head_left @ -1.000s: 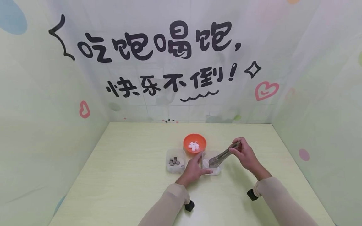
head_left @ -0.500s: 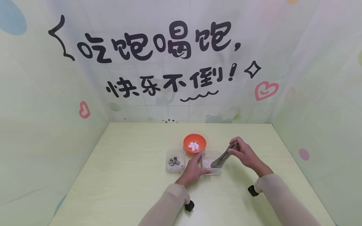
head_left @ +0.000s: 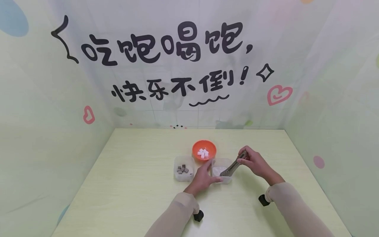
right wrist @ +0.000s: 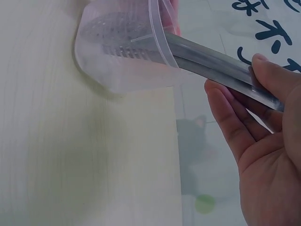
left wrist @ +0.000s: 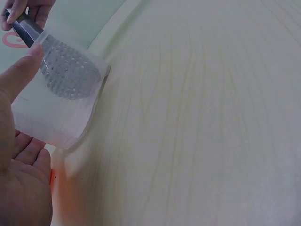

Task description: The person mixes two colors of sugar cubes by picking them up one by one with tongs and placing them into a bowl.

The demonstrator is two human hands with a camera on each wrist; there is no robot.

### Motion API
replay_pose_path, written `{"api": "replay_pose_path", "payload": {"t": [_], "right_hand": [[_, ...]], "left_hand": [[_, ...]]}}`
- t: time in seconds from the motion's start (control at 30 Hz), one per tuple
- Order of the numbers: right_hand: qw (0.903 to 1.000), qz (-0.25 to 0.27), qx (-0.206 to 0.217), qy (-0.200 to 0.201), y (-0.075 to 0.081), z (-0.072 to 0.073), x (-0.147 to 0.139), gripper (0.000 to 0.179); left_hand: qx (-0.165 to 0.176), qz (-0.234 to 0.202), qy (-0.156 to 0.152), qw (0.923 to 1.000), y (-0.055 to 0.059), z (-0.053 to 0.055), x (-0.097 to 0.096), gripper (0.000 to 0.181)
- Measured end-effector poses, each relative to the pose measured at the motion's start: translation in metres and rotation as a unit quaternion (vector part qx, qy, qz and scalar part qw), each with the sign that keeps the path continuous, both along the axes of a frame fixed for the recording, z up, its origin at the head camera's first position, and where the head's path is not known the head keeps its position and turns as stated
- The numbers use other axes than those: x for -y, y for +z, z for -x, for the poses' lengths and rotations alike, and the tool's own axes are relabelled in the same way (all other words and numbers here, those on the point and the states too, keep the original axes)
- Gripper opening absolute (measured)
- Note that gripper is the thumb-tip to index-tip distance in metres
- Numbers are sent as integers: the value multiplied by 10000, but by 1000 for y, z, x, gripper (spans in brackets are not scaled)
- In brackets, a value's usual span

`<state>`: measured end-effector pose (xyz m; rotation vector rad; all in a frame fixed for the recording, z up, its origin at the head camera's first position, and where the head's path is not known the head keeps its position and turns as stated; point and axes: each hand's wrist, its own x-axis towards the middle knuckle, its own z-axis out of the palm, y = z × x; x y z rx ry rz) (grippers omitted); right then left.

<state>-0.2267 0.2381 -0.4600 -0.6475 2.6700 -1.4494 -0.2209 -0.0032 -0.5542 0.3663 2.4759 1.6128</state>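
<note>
In the head view my left hand [head_left: 202,177] grips a clear plastic box [head_left: 225,180] by its side, thumb along the near wall and fingers around the far left. White material [head_left: 217,171] lies inside; its pieces cannot be made out. My right hand [head_left: 255,162] pinches the handles of metal tongs [head_left: 234,167], whose perforated heads dip into this box. Through the wall in the left wrist view, a dotted tong head [left wrist: 70,70] shows near the bottom. In the right wrist view the tong arms [right wrist: 211,61] run close together over the rim; whether they hold anything is unclear.
An orange bowl [head_left: 204,143] with several white cubes [head_left: 202,153] stands just behind my left fingers. Left of that hand sits a second clear box [head_left: 184,178] holding several dark cubes [head_left: 182,169]. Printed walls border the pale table [head_left: 133,164].
My right hand has shifted slightly left, and the tongs have tipped steeper with their heads lower in the box. The left hand and both other containers stay in place.
</note>
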Motion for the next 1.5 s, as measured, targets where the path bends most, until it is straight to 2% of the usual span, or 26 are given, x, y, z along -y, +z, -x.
{"api": "replay_pose_path", "payload": {"t": [0.17, 0.37, 0.5, 0.73, 0.83, 1.03, 1.5], "right_hand": [[9999, 98, 5, -86, -17, 9, -6, 19], [9995, 206, 60, -250, -23, 10, -7, 18], [9991, 171, 72, -383, -18, 7, -4, 18], [9984, 274, -114, -484, 11, -9, 6, 17], [9977, 255, -137, -614, 15, -11, 7, 17], [9958, 406, -125, -809, 14, -10, 7, 17], [9955, 416, -202, -832, 11, -10, 8, 18]], "left_hand": [[-6, 0, -15, 10000, 1, 0, 0, 98], [1, -14, -31, 10000, 3, 0, -1, 98], [24, 8, -10, 10000, 3, 0, -1, 98], [84, -2, 8, 10000, 3, 0, -1, 99], [77, 0, 10, 10000, 3, 0, 0, 99], [73, 22, 16, 10000, 3, 1, 0, 98], [35, 79, 29, 10000, 2, 0, 0, 99]]}}
